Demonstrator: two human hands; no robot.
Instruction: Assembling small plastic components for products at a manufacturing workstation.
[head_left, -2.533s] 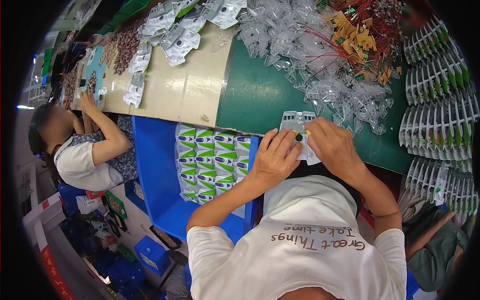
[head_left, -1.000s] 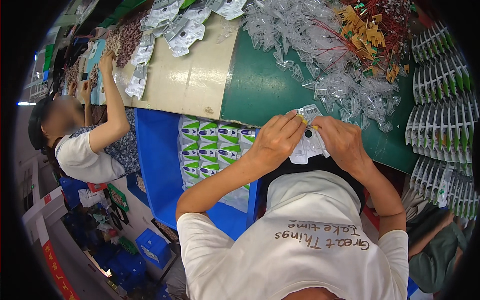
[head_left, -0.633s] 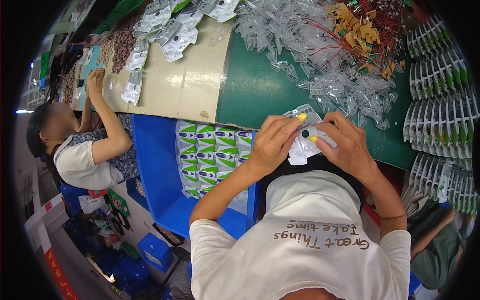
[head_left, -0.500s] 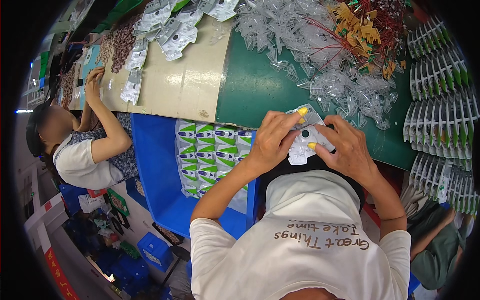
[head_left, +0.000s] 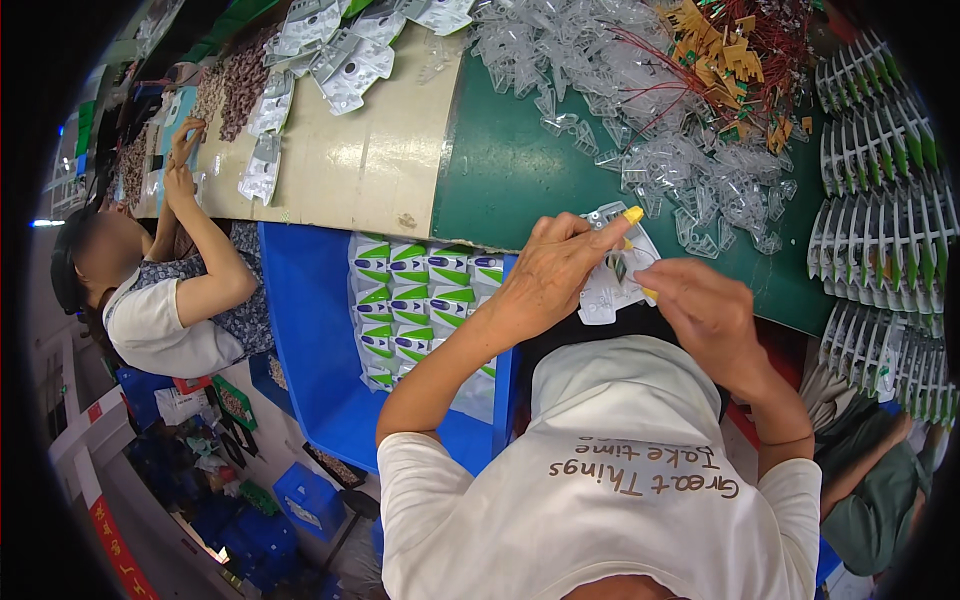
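Observation:
A white plastic housing [head_left: 600, 303] is held just off the green table's front edge, tilted toward me. My left hand [head_left: 546, 270] is closed on its left side, with a yellow-covered fingertip reaching across its far end. Bent and bunched, the fingers of my right hand [head_left: 708, 318] meet the housing's right side; a yellow cover shows on the thumb. What they pinch, if anything, is hidden. A small dark, greenish spot shows in the middle of the housing, too small to make out. Clear plastic parts [head_left: 690, 185] lie heaped just beyond my hands.
Orange pieces with red wires [head_left: 725, 65] lie at the far right. Racked white-and-green shells [head_left: 880, 245] line the right side. At my left stands a blue bin [head_left: 320, 350] with white-and-green housings [head_left: 410, 305]. More white shells [head_left: 350, 75] lie farther off. A co-worker [head_left: 175, 300] sits left.
My right hand has drawn its fingers together and shifted slightly on the housing's right side. My left hand still holds the housing. The co-worker's hands have come together.

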